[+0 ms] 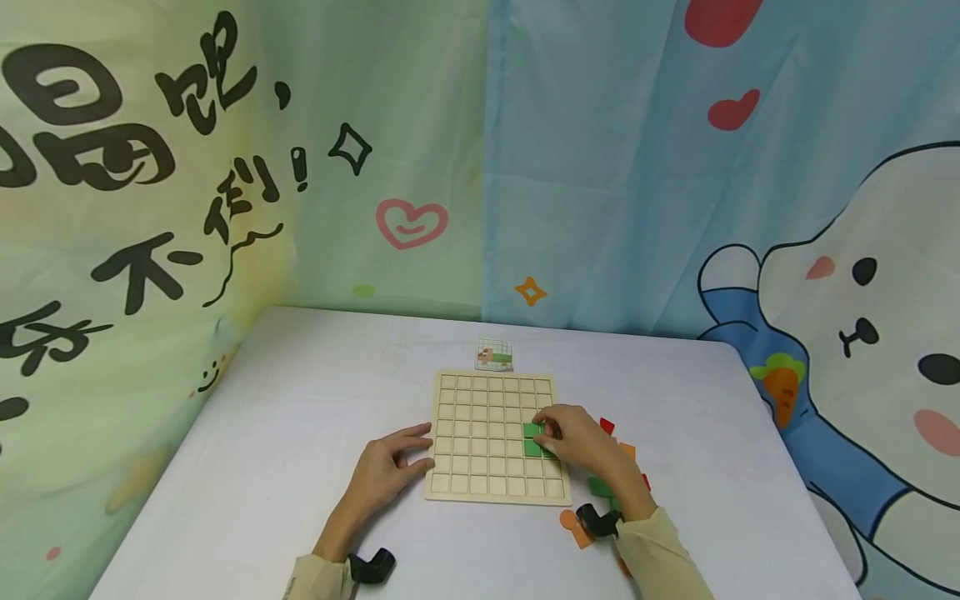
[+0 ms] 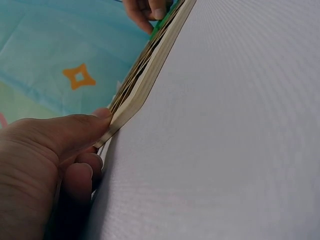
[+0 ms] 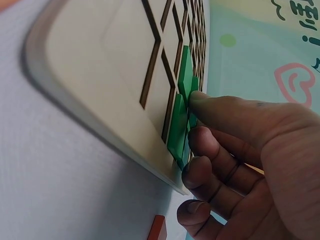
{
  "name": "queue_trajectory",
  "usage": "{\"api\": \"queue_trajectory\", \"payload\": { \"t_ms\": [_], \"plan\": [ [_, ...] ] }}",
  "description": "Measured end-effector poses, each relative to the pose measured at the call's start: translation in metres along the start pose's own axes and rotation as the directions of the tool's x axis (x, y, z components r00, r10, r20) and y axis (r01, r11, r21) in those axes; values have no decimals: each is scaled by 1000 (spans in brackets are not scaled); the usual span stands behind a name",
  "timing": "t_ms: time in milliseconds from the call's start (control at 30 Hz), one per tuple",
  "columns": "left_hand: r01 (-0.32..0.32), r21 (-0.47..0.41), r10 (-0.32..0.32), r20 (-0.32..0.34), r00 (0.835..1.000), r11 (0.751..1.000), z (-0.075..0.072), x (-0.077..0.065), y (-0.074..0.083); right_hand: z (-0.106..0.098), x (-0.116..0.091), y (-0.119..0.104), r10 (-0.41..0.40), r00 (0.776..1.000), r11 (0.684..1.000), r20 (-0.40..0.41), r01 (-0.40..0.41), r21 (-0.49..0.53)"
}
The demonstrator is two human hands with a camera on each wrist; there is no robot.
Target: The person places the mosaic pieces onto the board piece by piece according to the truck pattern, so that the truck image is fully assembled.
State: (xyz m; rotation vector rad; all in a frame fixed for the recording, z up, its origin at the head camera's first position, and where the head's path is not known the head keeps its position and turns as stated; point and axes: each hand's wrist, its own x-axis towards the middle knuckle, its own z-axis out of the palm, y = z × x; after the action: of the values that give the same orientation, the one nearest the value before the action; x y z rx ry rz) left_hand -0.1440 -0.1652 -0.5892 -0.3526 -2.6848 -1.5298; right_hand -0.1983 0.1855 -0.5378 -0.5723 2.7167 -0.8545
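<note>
A pale wooden grid board [image 1: 480, 446] lies on the white table. My left hand [image 1: 380, 473] is at its left edge, fingers spread apart. In the left wrist view, the left thumb [image 2: 92, 125] rests against the rim near a corner, other fingers bent below it. On the board's right side sit several green square tiles [image 1: 532, 448], side by side in the grid. Over them, my right hand [image 1: 577, 437] pinches a green tile [image 3: 193, 120] between thumb and fingertips, largely hidden by the fingers. The right wrist view shows the thumb [image 3: 225, 112] right at the tiles.
A small picture card [image 1: 494, 355] lies just behind the board. Right of it, partly under my right forearm, are loose red [image 1: 607, 426], orange [image 1: 576, 528] and green pieces [image 1: 599, 487]. Printed curtains [image 1: 585, 167] hang behind the table [image 1: 337, 367].
</note>
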Motion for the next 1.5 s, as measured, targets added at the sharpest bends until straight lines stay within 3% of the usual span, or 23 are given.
{"api": "queue_trajectory", "payload": {
  "t_ms": [1200,1500],
  "plan": [
    [11,17,-11,5,1000,1000,0,-1,2,0,0,0,15,1000,1000,4,-15,-2],
    [8,12,-8,4,1000,1000,-1,-1,3,-12,-20,5,-39,998,999,-39,38,-16]
  ]
}}
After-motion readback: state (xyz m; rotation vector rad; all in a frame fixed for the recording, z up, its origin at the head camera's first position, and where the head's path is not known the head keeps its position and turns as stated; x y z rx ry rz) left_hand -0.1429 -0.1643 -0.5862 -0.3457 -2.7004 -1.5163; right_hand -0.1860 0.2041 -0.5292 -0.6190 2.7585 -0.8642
